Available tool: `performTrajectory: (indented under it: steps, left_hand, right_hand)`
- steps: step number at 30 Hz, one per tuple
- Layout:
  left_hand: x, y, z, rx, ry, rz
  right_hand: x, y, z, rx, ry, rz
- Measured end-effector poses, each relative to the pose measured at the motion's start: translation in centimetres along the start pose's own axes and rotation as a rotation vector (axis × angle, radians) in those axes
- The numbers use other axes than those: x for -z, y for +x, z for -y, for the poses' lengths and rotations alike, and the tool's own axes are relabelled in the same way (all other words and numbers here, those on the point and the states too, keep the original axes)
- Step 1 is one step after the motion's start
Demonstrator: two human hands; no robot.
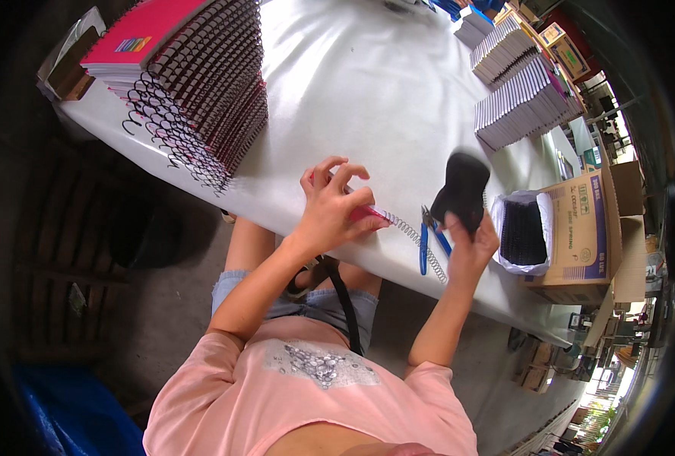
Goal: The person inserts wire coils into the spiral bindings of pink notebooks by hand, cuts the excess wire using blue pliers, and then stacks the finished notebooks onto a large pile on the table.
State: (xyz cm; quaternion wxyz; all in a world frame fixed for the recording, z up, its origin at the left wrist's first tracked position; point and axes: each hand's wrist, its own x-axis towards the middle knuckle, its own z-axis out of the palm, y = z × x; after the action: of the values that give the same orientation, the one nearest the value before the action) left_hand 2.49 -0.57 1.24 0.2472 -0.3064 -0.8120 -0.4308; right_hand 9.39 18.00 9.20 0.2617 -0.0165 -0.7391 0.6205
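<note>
My left hand (334,199) is closed around a small pinkish-red notebook (362,213) near the table's front edge, its fingers covering much of it. A thin wire spiral coil (417,239) runs from the notebook's right end toward my right hand. My right hand (470,247) grips a black hourglass-shaped object (465,186), raised over the table and smeared by motion, so its exact kind cannot be made out. Under it, between the hands, lies a pair of cutting pliers with blue handles (424,247), beside the coil.
A tall stack of red spiral-bound notebooks (208,83) stands at the left on the white-covered table (337,99). Piles of book blocks (524,102) line the far right. A white-lined bundle of black coils (524,232) sits by an open cardboard box (581,228).
</note>
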Motion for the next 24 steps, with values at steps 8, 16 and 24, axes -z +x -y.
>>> performTrajectory:
  steps: [8,16,24]
  left_hand:
    - [-0.6,-0.4,-0.1,0.068,0.109,0.015]
    - [0.3,-0.4,-0.2,0.064,0.045,0.008]
    - [0.6,-0.2,0.4,0.028,-0.023,0.045]
  right_hand:
    - [-5.1,-6.4,-5.5,0.27,-0.732,-0.14]
    - [-1.3,-5.7,-2.1,0.109,-0.141,-0.281]
    - [0.3,2.8,-5.2,-0.281,0.232,0.698]
